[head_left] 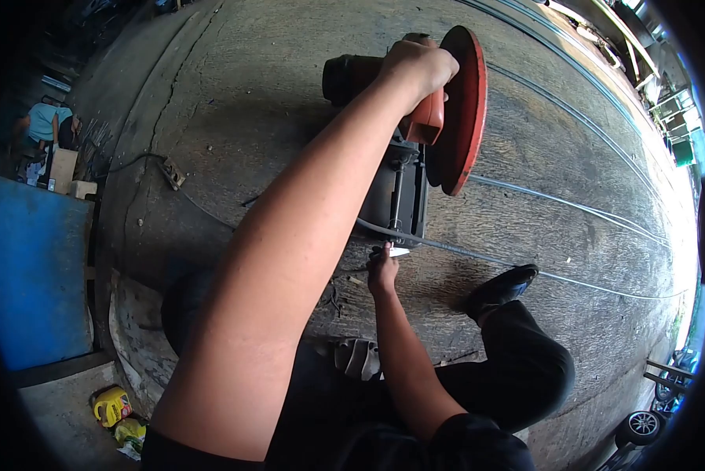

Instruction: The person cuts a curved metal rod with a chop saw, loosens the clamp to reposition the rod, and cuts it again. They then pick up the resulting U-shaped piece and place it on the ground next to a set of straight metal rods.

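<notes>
A red cut-off saw with a large round red guard (472,110) stands at the upper middle, on a dark base (380,196). My left hand (419,67) is closed around the handle at its top, beside the guard. Below it, my right hand (384,273) is closed at the near end of the clamp screw (397,188). A small white piece (398,252) shows at its fingertips; what exactly the fingers hold is too small to tell. A long thin metal rod (470,255) crosses the near end of the base and runs right.
More long rods (572,206) lie on the floor at right. My shoe (503,290) is right of my right hand. A cable with a connector (172,173) lies left. Far left are a blue panel (34,275), a person (45,122) and cardboard boxes (62,169); a yellow container (112,406) stands lower left.
</notes>
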The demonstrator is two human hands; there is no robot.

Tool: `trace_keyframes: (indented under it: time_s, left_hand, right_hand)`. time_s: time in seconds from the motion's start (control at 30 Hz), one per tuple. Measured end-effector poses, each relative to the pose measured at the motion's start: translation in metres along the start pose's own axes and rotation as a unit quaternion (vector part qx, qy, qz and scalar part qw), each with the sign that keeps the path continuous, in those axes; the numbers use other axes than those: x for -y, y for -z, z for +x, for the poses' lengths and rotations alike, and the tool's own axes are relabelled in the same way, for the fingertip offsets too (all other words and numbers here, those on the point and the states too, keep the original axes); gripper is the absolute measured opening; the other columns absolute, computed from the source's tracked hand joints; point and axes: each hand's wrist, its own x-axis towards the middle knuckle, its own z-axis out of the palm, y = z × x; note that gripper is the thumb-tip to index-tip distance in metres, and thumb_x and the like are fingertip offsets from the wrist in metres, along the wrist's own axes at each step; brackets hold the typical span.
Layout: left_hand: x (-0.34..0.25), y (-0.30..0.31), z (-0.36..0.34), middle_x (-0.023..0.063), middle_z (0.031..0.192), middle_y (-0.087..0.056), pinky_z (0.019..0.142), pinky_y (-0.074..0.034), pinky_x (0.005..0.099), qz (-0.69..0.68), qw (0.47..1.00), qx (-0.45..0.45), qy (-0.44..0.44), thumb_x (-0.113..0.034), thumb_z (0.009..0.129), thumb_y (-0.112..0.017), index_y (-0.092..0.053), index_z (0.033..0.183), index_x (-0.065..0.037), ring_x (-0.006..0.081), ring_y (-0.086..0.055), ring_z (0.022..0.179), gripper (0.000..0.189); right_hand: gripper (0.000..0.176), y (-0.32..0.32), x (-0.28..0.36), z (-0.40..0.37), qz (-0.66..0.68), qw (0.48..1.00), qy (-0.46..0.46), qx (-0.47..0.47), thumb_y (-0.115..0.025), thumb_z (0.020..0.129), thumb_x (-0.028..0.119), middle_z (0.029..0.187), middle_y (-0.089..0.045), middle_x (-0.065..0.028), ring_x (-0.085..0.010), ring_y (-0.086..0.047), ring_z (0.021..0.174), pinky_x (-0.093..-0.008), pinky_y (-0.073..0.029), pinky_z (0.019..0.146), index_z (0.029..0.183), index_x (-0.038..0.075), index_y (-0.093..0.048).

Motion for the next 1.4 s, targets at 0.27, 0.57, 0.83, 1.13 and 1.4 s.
trace_keyframes:
  time_s: [0.27, 0.57, 0.83, 1.13, 1.4]
  left_hand:
    - [-0.002, -0.001, 0.002, 0.0109, 0.074, -0.055, 0.054, -0.054, 0.0345, 0.0, 1.0, -0.017, 0.012, -0.01, 0.07, -0.059, -0.053, 0.079, 0.002, 0.0199, -0.06, 0.062, 0.016]
    - [-0.001, 0.0, 0.0, 0.0112, 0.075, -0.056, 0.053, -0.054, 0.0335, 0.014, 1.0, 0.0, -0.015, -0.01, 0.07, -0.059, -0.054, 0.08, 0.003, 0.0199, -0.061, 0.061, 0.017]
    - [0.0, -0.001, -0.001, 0.0129, 0.072, -0.056, 0.051, -0.053, 0.034, -0.014, 1.0, -0.006, -0.006, -0.009, 0.069, -0.059, -0.053, 0.074, 0.004, 0.0205, -0.06, 0.059, 0.016]
    - [-0.003, -0.002, -0.004, 0.0123, 0.071, -0.056, 0.05, -0.053, 0.0333, -0.01, 1.0, -0.014, 0.012, -0.01, 0.07, -0.06, -0.055, 0.074, 0.004, 0.0205, -0.06, 0.059, 0.015]
    - [-0.002, -0.002, -0.004, 0.0124, 0.074, -0.057, 0.051, -0.053, 0.0331, -0.013, 1.0, -0.018, 0.011, -0.011, 0.071, -0.06, -0.056, 0.074, 0.003, 0.0199, -0.06, 0.06, 0.015]
  right_hand:
    - [0.028, 0.043, -0.004, -0.019, -0.516, 0.735, 0.435, -0.07, -0.045, 0.085, -0.002, 0.106, -0.059, -0.0211, -0.0415, -0.057, 0.094, -0.0442, -0.046, 0.08, 0.112, -0.001, -0.051]
    - [0.032, 0.052, 0.001, 0.022, 0.424, 0.851, -0.287, 0.116, -0.043, 0.084, 0.019, 0.094, -0.064, -0.0151, -0.0269, -0.061, 0.083, -0.035, -0.052, 0.074, 0.102, -0.003, -0.058]
    - [0.013, 0.049, 0.001, 0.02, 0.497, 0.783, -0.286, 0.243, -0.049, 0.09, 0.01, 0.09, -0.063, -0.0099, -0.0219, -0.062, 0.079, -0.032, -0.055, 0.071, 0.093, 0.002, -0.059]
    - [0.027, 0.003, 0.005, -0.027, -0.438, 0.743, 0.495, -0.103, -0.049, 0.081, -0.005, 0.104, -0.057, -0.0161, -0.0287, -0.058, 0.098, -0.0365, -0.045, 0.087, 0.108, -0.004, -0.05]
    - [0.031, 0.023, 0.034, -0.012, 0.294, 0.909, -0.295, 0.012, -0.048, 0.094, 0.016, 0.115, -0.054, -0.0165, -0.0298, -0.057, 0.1, -0.0409, -0.049, 0.087, 0.118, -0.003, -0.046]
